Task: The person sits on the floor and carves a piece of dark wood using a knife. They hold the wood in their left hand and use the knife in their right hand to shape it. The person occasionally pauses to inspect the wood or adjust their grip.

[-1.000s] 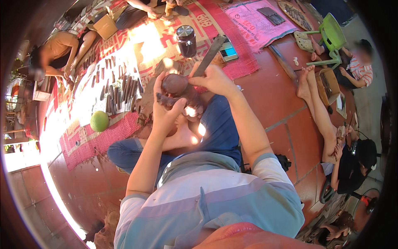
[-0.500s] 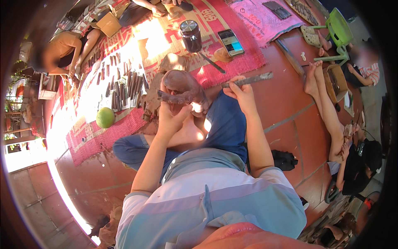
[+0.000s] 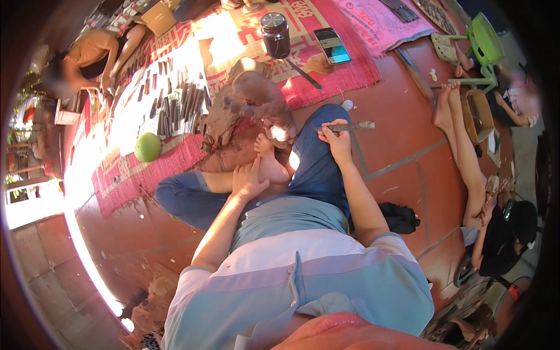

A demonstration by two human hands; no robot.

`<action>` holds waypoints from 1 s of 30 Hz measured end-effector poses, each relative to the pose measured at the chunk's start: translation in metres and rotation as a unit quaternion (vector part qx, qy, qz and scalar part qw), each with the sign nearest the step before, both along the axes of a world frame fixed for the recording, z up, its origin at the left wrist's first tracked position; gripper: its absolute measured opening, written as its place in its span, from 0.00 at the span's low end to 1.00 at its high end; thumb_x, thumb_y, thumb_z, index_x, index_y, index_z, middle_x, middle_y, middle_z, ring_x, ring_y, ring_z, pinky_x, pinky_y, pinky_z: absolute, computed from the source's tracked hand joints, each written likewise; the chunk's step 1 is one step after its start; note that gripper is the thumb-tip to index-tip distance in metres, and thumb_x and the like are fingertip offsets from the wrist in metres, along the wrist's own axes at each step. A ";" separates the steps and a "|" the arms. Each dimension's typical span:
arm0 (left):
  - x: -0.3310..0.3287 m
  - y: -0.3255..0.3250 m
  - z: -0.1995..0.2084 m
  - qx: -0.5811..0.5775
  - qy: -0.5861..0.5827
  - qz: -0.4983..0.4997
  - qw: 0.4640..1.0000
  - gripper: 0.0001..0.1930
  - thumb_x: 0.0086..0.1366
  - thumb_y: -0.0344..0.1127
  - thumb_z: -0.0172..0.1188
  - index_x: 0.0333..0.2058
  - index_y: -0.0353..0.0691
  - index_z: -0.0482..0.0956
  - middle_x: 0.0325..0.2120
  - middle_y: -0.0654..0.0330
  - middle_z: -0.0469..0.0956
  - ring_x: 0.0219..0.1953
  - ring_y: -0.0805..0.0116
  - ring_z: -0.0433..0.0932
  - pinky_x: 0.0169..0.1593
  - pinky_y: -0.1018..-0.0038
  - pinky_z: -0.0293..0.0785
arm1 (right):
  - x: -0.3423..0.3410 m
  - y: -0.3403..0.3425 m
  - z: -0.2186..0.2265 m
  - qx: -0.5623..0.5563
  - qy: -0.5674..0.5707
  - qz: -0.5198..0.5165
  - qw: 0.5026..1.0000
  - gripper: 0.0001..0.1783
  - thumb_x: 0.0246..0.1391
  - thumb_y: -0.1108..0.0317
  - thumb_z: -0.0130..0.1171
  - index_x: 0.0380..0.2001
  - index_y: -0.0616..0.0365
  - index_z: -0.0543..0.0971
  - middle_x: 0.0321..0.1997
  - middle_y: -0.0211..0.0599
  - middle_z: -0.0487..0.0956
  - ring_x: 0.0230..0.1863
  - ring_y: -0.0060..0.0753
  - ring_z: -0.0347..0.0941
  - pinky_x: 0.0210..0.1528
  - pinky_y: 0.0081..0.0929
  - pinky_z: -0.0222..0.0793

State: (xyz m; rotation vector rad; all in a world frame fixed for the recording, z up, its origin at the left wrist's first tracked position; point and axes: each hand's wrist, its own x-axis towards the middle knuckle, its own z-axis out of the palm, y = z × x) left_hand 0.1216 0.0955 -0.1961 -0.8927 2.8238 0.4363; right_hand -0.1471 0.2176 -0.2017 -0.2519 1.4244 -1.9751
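Note:
My right hand [image 3: 335, 140] is above my right knee, its fingers closed on a flat grey chisel [image 3: 359, 125] that points to the right. My left hand [image 3: 249, 179] lies flat on my bare ankle, fingers out, holding nothing. Ahead of my crossed legs stands a brown carved wooden figure [image 3: 271, 105] with a rounded top. A rough block of wood [image 3: 221, 125] is beside it on the left. Neither hand touches the carving. Many dark carving tools [image 3: 175, 111] lie in rows on a pale sheet to the left.
A green round fruit [image 3: 147, 147] sits on the red patterned mat [image 3: 350, 81]. Farther off are a dark lidded jar [image 3: 275, 36], a phone [image 3: 333, 46] and a long blade [image 3: 304, 76]. A mallet-like wooden piece [image 3: 414, 74] lies right. Other people sit left and right, near a green chair [image 3: 485, 44].
My left hand has let go of the carving and come down to my ankle. My right hand has moved slightly down and left with the chisel.

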 end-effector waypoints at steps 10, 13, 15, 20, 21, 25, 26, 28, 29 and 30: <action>-0.006 -0.010 -0.017 0.034 0.047 0.071 0.996 0.35 0.53 0.64 0.48 0.44 0.36 0.73 0.21 0.51 0.78 0.26 0.52 0.78 0.32 0.59 0.73 | 0.007 0.014 -0.002 0.056 0.091 0.000 0.994 0.07 0.51 0.75 0.57 0.27 0.64 0.69 0.29 0.39 0.75 0.31 0.28 0.76 0.33 0.20 0.76; 0.000 -0.006 -0.019 -0.001 0.076 0.054 0.996 0.33 0.54 0.64 0.46 0.40 0.36 0.75 0.18 0.52 0.77 0.22 0.53 0.78 0.28 0.59 0.72 | 0.010 0.019 -0.002 0.042 0.078 -0.004 0.996 0.06 0.51 0.74 0.57 0.26 0.63 0.70 0.29 0.39 0.75 0.31 0.28 0.76 0.34 0.21 0.77; 0.000 -0.007 -0.018 0.000 0.079 0.053 0.995 0.32 0.55 0.64 0.46 0.39 0.37 0.75 0.18 0.52 0.77 0.22 0.53 0.78 0.27 0.59 0.72 | 0.012 0.021 0.001 0.016 0.063 -0.006 0.998 0.07 0.51 0.73 0.57 0.26 0.63 0.70 0.30 0.40 0.76 0.31 0.29 0.76 0.35 0.22 0.76; -0.016 -0.016 -0.036 0.048 0.061 0.048 0.996 0.34 0.57 0.65 0.40 0.38 0.37 0.77 0.27 0.46 0.77 0.31 0.50 0.77 0.35 0.59 0.72 | 0.010 0.046 0.010 0.043 0.072 0.001 0.996 0.08 0.52 0.69 0.56 0.27 0.63 0.72 0.31 0.43 0.77 0.32 0.32 0.77 0.36 0.25 0.76; -0.022 -0.022 -0.039 0.114 -0.008 0.078 0.990 0.37 0.58 0.66 0.35 0.38 0.36 0.77 0.33 0.42 0.77 0.38 0.48 0.77 0.41 0.59 0.71 | 0.017 0.051 0.008 0.038 0.059 0.005 0.998 0.08 0.52 0.69 0.56 0.27 0.64 0.72 0.32 0.44 0.77 0.32 0.33 0.77 0.36 0.26 0.76; -0.029 -0.038 -0.038 0.106 -0.034 0.098 0.989 0.37 0.58 0.66 0.35 0.38 0.35 0.77 0.34 0.42 0.77 0.39 0.48 0.77 0.42 0.59 0.71 | 0.024 0.052 0.004 -0.052 -0.029 0.008 0.998 0.08 0.52 0.69 0.55 0.29 0.64 0.72 0.33 0.48 0.77 0.34 0.39 0.77 0.37 0.31 0.76; -0.035 -0.044 -0.037 0.097 -0.031 0.098 0.990 0.37 0.58 0.66 0.35 0.38 0.35 0.77 0.34 0.42 0.77 0.39 0.48 0.77 0.42 0.59 0.71 | 0.031 0.051 0.025 -0.034 -0.021 0.002 0.999 0.08 0.52 0.70 0.54 0.28 0.64 0.71 0.33 0.48 0.77 0.34 0.37 0.77 0.36 0.28 0.76; -0.048 -0.043 -0.036 0.081 -0.027 0.091 0.992 0.37 0.58 0.66 0.35 0.38 0.35 0.77 0.34 0.42 0.76 0.39 0.48 0.76 0.42 0.59 0.71 | 0.019 0.066 0.013 -0.096 -0.072 -0.023 0.993 0.10 0.54 0.65 0.55 0.27 0.60 0.70 0.35 0.44 0.77 0.35 0.35 0.77 0.36 0.26 0.76; -0.048 -0.046 -0.032 0.073 -0.030 0.095 0.992 0.37 0.58 0.66 0.35 0.38 0.35 0.77 0.34 0.42 0.76 0.39 0.48 0.76 0.42 0.59 0.71 | 0.024 0.073 0.013 -0.131 -0.109 -0.032 0.985 0.11 0.55 0.61 0.54 0.27 0.58 0.71 0.35 0.42 0.77 0.35 0.35 0.77 0.36 0.27 0.76; -0.050 -0.048 -0.030 0.065 -0.028 0.095 0.993 0.37 0.58 0.66 0.35 0.38 0.35 0.77 0.34 0.42 0.76 0.39 0.48 0.76 0.43 0.59 0.71 | 0.025 0.077 0.013 -0.147 -0.125 -0.037 0.981 0.13 0.56 0.59 0.51 0.28 0.58 0.70 0.36 0.42 0.77 0.36 0.36 0.77 0.37 0.30 0.76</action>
